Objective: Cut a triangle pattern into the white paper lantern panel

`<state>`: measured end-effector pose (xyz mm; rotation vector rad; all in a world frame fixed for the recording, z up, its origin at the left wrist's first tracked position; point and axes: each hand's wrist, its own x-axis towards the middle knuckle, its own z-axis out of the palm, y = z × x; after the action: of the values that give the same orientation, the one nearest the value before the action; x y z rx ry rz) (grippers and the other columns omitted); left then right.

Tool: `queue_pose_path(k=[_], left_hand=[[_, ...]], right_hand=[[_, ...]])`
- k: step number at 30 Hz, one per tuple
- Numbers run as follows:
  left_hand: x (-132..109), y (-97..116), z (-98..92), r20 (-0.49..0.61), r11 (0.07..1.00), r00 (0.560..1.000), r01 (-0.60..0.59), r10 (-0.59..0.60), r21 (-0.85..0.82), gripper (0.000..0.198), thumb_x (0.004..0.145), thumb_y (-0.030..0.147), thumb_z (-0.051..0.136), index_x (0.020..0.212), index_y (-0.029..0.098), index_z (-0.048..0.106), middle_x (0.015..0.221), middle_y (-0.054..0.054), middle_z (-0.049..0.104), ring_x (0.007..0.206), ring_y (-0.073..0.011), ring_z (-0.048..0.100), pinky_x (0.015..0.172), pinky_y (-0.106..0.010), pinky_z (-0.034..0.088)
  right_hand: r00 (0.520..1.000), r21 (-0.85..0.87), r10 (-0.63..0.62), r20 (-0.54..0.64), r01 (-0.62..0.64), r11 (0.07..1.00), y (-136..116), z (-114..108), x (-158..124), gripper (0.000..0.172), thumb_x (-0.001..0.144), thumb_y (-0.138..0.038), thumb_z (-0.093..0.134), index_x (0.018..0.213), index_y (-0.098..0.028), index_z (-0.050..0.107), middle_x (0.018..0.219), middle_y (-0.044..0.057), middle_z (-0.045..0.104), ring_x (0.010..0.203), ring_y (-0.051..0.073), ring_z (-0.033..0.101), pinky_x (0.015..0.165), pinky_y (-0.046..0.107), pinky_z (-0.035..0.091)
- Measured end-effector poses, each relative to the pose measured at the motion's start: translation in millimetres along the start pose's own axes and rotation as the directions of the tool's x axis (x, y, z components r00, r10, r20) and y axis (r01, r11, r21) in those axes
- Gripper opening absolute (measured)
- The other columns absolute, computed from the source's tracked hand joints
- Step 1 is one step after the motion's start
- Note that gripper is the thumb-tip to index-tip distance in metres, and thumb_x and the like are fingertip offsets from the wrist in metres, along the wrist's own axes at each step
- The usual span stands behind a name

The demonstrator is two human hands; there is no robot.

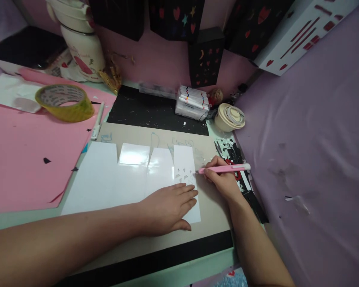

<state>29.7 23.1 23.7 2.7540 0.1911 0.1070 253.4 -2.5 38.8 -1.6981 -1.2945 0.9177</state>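
Note:
My left hand (170,209) lies flat, fingers stretched, on a white paper sheet (104,179) with tabs cut along its far edge. Between the fingers of my right hand (223,179) is a pink craft knife (224,168) with a white end. Its tip points left, close to the right edge of the paper's rightmost panel. Small cut-out shapes (184,173) show in that panel, just beyond my left fingertips. Under the paper lies a beige board (209,223) with faint blue marker drawings.
Pink paper (32,159) and a yellow tape roll (64,101) lie left, near a white pen (98,121). Behind the board stand a box of markers (193,103) and a cream round container (229,117). Scissors and black scraps (237,155) lie right. Decorated black boxes (206,57) hang above.

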Motion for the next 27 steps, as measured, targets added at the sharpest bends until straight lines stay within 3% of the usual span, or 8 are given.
queue_pose_path(k=[4, 10, 14, 18, 27], left_hand=[[-1, -1, 1.1, -0.019, 1.0, 1.0, 0.001, -0.001, -0.029, 0.063, 0.097, 0.057, 0.037, 0.138, 0.011, 0.051, 0.15, -0.013, 0.047, 0.143, -0.0257, 0.037, 0.119, -0.037, 0.026], [-2, -2, 3.6, -0.045, 0.999, 0.999, -0.001, -0.001, -0.049, 0.062, 0.097, 0.056, 0.039, 0.137, 0.012, 0.052, 0.15, -0.014, 0.047, 0.141, -0.0264, 0.04, 0.119, -0.037, 0.026], [-1, -1, 3.6, -0.059, 0.999, 0.998, -0.001, -0.002, -0.048, 0.06, 0.096, 0.055, 0.043, 0.136, 0.012, 0.054, 0.148, -0.014, 0.049, 0.14, -0.0257, 0.041, 0.119, -0.036, 0.025], [-1, -2, 4.8, -0.062, 0.998, 0.998, -0.004, 0.0, -0.057, 0.059, 0.096, 0.053, 0.043, 0.136, 0.011, 0.053, 0.149, -0.015, 0.048, 0.141, -0.0265, 0.039, 0.118, -0.039, 0.026], [-1, -2, 5.0, -0.081, 0.999, 0.997, -0.007, 0.003, -0.045, 0.058, 0.096, 0.053, 0.045, 0.134, 0.01, 0.055, 0.147, -0.014, 0.051, 0.139, -0.0268, 0.042, 0.118, -0.038, 0.028]], right_hand=[[1.0, -0.026, -0.012, 0.015, 0.012, 1.0, 1, 0, 1, 0.018, 0.078, -0.028, 0.07, 0.071, -0.022, 0.055, 0.065, -0.004, 0.057, 0.062, 0.014, 0.051, 0.059, 0.028, 0.038], [0.998, 0.018, -0.029, 0.06, 0.028, 0.999, 1, 2, 2, 0.016, 0.077, -0.03, 0.073, 0.088, -0.023, 0.063, 0.076, -0.001, 0.061, 0.066, 0.015, 0.054, 0.06, 0.028, 0.042], [0.993, -0.038, -0.108, -0.043, 0.106, 0.994, 7, 9, -2, 0.01, 0.083, -0.028, 0.065, 0.078, -0.023, 0.057, 0.071, -0.002, 0.058, 0.063, 0.015, 0.053, 0.061, 0.029, 0.042], [0.976, 0.042, -0.216, -0.029, 0.217, 0.975, 16, 16, -5, 0.016, 0.082, -0.02, 0.061, 0.074, -0.024, 0.048, 0.067, -0.004, 0.054, 0.063, 0.015, 0.052, 0.062, 0.03, 0.041], [0.987, 0.038, -0.16, 0.029, 0.159, 0.987, 19, 19, -3, 0.018, 0.077, -0.017, 0.063, 0.07, -0.024, 0.047, 0.063, -0.004, 0.053, 0.06, 0.014, 0.05, 0.059, 0.03, 0.041]])
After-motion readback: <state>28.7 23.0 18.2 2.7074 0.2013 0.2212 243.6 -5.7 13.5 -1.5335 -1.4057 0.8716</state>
